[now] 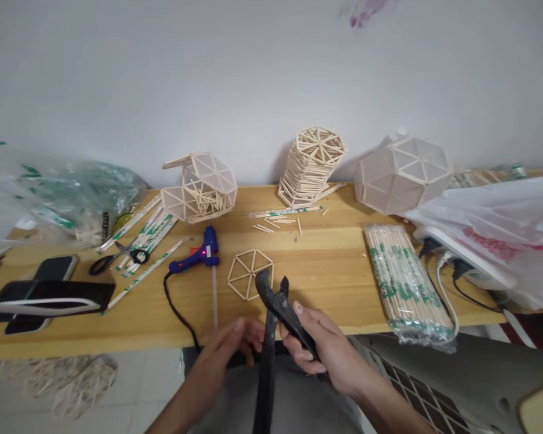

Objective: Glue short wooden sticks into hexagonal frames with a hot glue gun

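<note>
My right hand [323, 346] is wrapped round one handle of black hook-jawed cutters [271, 307]. Their jaws are spread and point away from me, and the other handle hangs down toward my lap. Just left of that handle is my left hand [228, 349], its fingers loosely curled and slightly blurred, with nothing visible in them. Beyond the jaws a flat hexagonal stick frame [241, 278] with spokes lies on the wooden table [330, 277], its right side partly covered by the cutters. A blue glue gun [203, 252] rests to the left of the frame.
Cut stick pieces [271, 224] lie below a tall stack of stick frames [314, 166]. Panelled stick shapes stand left [199, 187] and right [405, 175]. Scissors [117, 258], phones [40, 295], a chopstick pack [407, 280] and a power strip [470, 259] flank the work area.
</note>
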### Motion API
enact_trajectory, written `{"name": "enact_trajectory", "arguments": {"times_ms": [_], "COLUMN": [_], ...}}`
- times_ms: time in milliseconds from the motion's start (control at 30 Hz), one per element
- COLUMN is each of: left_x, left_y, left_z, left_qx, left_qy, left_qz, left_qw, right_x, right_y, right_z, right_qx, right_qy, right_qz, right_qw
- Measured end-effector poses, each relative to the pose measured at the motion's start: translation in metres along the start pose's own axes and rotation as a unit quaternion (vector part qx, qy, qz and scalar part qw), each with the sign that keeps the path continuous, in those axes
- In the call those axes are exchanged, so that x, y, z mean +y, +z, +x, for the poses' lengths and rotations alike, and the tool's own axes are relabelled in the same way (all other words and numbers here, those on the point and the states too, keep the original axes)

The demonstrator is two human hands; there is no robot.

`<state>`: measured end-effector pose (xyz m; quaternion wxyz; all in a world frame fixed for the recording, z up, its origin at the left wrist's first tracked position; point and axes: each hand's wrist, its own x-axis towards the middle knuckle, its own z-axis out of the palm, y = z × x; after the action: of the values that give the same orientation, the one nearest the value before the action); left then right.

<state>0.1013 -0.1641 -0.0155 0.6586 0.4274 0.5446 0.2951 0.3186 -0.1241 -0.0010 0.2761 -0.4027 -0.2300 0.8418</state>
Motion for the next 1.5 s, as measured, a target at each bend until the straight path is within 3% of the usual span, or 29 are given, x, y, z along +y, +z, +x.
{"name": "enact_trajectory", "arguments": {"times_ms": [133,233,333,433,500,567,633,767,833,933,1067,1333,1500], "left_x": [-0.008,-0.009,-0.010,-0.011,-0.010,-0.008,-0.005,-0.002,-0.004,-0.009,-0.014,-0.027,-0.038], "left_y": [0.015,0.023,0.031,0.033,0.029,0.020,0.012,0.008,0.013,0.023,0.026,0.021,0.025], "left_z": [-0.002,-0.009,-0.015,-0.018,-0.018,-0.018,-0.016,-0.008,-0.004,0.001,0.001,0.003,0.008], "left_qx": [0.065,0.098,0.137,0.133,0.120,0.120,0.128,0.105,0.082,0.066,0.086,0.102,0.084], "left_qy": [0.024,0.052,0.039,0.014,0.031,0.079,0.120,0.132,0.128,0.118,0.151,0.237,0.226], "left_qz": [-0.004,-0.016,-0.038,-0.037,-0.002,0.082,0.203,0.438,0.512,0.570,0.571,0.575,0.599], "left_qw": [0.998,0.994,0.989,0.990,0.992,0.986,0.963,0.883,0.845,0.811,0.802,0.776,0.764], "right_x": [0.024,0.041,0.054,0.059,0.056,0.049,0.039,0.026,0.027,0.037,0.041,0.031,0.027], "right_y": [0.006,0.015,0.022,0.020,0.015,0.007,-0.002,-0.013,-0.015,-0.016,-0.019,-0.022,-0.027], "right_z": [0.012,0.014,0.014,0.012,0.008,0.001,-0.009,-0.025,-0.028,-0.025,-0.021,-0.020,-0.019], "right_qx": [-0.061,-0.083,-0.078,-0.092,-0.084,-0.038,0.003,-0.028,0.000,0.066,0.107,0.130,0.123], "right_qy": [0.066,0.076,0.052,0.018,-0.015,-0.049,-0.047,0.038,0.022,-0.041,-0.081,-0.088,-0.076], "right_qz": [0.077,0.074,0.029,-0.043,-0.108,-0.178,-0.192,-0.119,-0.183,-0.319,-0.392,-0.372,-0.382], "right_qw": [0.993,0.991,0.995,0.995,0.990,0.982,0.980,0.992,0.983,0.944,0.910,0.915,0.913]}}
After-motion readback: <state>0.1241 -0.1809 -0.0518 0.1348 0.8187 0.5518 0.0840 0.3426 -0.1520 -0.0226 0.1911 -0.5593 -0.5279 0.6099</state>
